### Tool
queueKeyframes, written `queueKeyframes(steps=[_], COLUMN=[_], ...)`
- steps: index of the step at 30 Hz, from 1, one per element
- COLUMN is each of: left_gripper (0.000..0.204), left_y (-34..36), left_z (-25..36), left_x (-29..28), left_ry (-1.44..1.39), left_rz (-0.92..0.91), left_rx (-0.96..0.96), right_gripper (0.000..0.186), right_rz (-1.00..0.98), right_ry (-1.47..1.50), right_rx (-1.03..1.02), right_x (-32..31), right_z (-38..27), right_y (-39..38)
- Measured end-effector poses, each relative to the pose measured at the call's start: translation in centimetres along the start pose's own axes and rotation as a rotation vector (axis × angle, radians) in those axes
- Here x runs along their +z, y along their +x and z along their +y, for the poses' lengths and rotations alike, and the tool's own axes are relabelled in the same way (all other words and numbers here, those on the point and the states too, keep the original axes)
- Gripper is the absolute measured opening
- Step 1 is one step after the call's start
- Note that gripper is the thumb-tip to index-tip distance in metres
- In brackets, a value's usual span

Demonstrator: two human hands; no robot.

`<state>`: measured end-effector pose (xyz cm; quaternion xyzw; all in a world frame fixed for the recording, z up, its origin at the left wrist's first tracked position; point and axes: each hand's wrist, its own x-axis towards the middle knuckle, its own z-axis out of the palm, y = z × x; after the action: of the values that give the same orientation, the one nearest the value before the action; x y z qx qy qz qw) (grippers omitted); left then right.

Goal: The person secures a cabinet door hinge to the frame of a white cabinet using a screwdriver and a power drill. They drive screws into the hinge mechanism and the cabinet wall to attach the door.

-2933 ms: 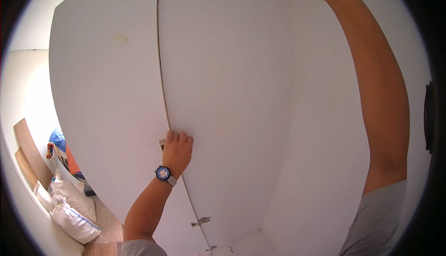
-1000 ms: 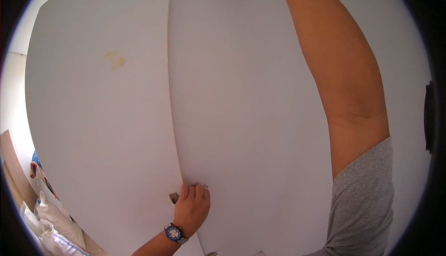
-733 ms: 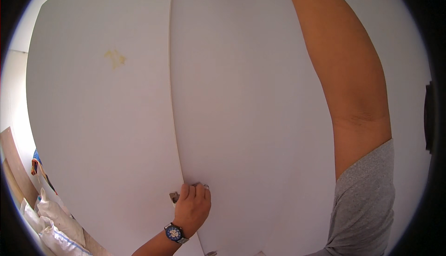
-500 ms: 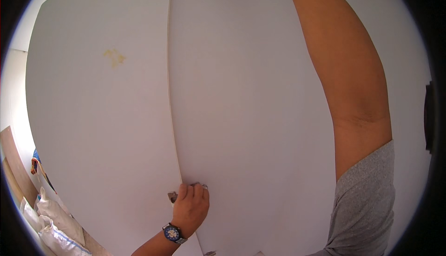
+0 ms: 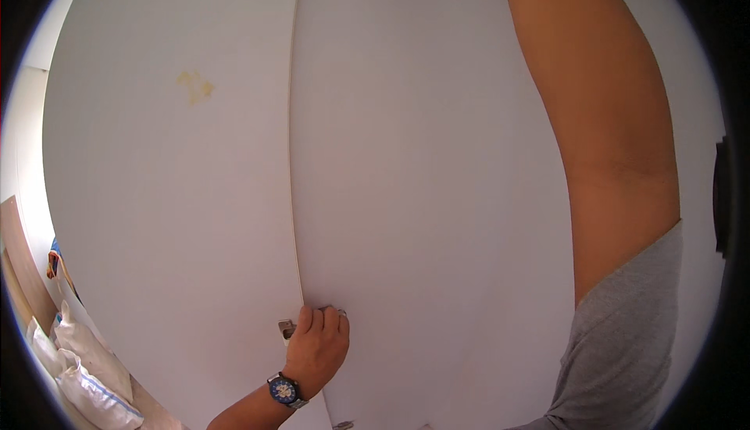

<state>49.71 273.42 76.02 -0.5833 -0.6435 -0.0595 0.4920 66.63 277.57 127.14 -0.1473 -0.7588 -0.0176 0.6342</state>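
My left hand (image 5: pixel 319 356), with a dark-faced watch (image 5: pixel 283 389) on its wrist, is closed around a metal hinge (image 5: pixel 287 329) low on the seam between two pale panels. Its fingers curl over the hinge's arm and hide most of it. The left panel (image 5: pixel 164 196) looks like a door and carries a yellowish smudge (image 5: pixel 195 86). To the right of the seam is the second panel (image 5: pixel 422 180). My right arm (image 5: pixel 609 110) reaches up along the right side, and its hand is beyond the top edge, out of view.
Another metal hinge (image 5: pixel 344 425) shows on the seam at the bottom edge. White sacks (image 5: pixel 94 391) lie at the lower left, near leaning wooden boards (image 5: pixel 27 262). A black object (image 5: pixel 720 196) is at the far right rim.
The view has shifted slightly, and the upper seam and my right arm appear farther right. My left hand stays at the same hinge.
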Motion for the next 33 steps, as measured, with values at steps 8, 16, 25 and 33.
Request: queueKeyframes(steps=[8,16,25,33], left_gripper=[0.003,0.003,0.003,0.007], left_y=[0.2,-0.2,-0.2,1.2], left_z=[-1.8,-3.1,-2.0,-0.6], left_x=[0.2,-0.1,0.8,0.3], left_ry=[-0.084,-0.117,-0.055,0.056], left_rz=[0.047,0.048,0.032,-0.047], left_rx=[0.112,0.163,0.122,0.062], right_gripper=[0.033,0.017,0.029,0.034], right_rz=[-0.076,0.254,0.144,0.356], right_ry=[-0.192,-0.592,0.046,0.269], right_rx=[-0.064,-0.592,-0.022,-0.309], right_x=[0.6,3.4,2.2,3.6], right_z=[-0.7,-4.0,3.5,8.9], right_y=[3.8,2.2,1.7,-14.3])
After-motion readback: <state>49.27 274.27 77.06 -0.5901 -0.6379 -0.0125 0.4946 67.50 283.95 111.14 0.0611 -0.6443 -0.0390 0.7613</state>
